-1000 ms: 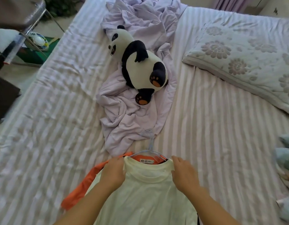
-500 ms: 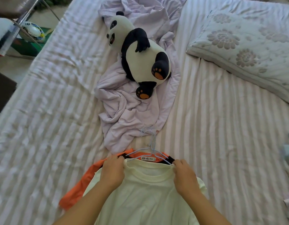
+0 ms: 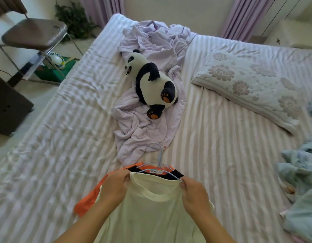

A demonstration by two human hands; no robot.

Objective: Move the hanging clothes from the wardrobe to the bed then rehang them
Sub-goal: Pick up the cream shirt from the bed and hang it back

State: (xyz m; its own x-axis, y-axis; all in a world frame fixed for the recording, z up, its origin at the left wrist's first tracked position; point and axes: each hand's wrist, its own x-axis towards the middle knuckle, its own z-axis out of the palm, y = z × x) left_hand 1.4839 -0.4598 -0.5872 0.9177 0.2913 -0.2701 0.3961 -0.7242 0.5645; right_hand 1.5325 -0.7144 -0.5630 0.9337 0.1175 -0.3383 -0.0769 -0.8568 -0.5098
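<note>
A cream T-shirt (image 3: 151,211) lies at the near edge of the striped bed (image 3: 222,163). My left hand (image 3: 115,185) pinches the left side of its collar and my right hand (image 3: 192,192) pinches the right side. Under it lies an orange and black shirt (image 3: 88,199) on a pale blue wire hanger (image 3: 159,162), whose hook points away from me. The cream shirt's collar sits just below the hanger's shoulders.
A panda plush (image 3: 151,86) rests on a crumpled lilac sheet (image 3: 144,127) mid-bed. A floral pillow (image 3: 253,85) lies at the right, light blue clothes (image 3: 300,181) at the right edge. A folding chair (image 3: 32,32) and dark cabinet (image 3: 6,106) stand left of the bed.
My hands have drawn the cream shirt's collar back toward me, baring more of the hanger and the orange shirt's neck. The camera has tilted up and shows more of the room.
</note>
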